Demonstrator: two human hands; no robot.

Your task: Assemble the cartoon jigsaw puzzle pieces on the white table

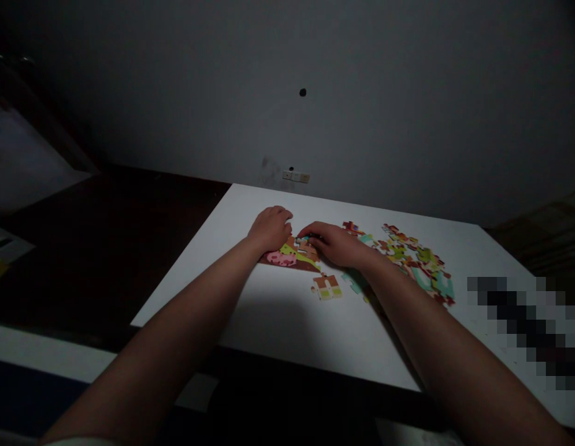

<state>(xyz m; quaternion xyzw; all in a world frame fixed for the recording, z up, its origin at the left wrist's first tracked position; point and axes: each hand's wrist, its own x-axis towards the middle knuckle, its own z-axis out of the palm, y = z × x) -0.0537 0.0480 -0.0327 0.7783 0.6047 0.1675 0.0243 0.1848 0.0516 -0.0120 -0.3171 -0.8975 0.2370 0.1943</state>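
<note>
A partly joined jigsaw puzzle [282, 256] with a pink shape, yellow-green parts and a brown lower edge lies on the white table. My left hand [271, 228] rests over its upper left side, fingers bent but apart, their tips partly hidden. From the right, my right hand [333, 241] reaches in with thumb and index finger closed on a small jigsaw piece at the puzzle's right part; the fingers cover much of that piece. Just below sits a separate brown, white and yellow-green joined section [328, 288]. A pale green jigsaw piece [353, 282] lies beside my right wrist.
Many loose jigsaw pieces [420, 263] are spread over the right half of the white table [269, 316], some behind my right forearm. A blurred-out dark object [531, 328] is at the right edge. Behind the table stands a grey wall with a socket strip [295, 177].
</note>
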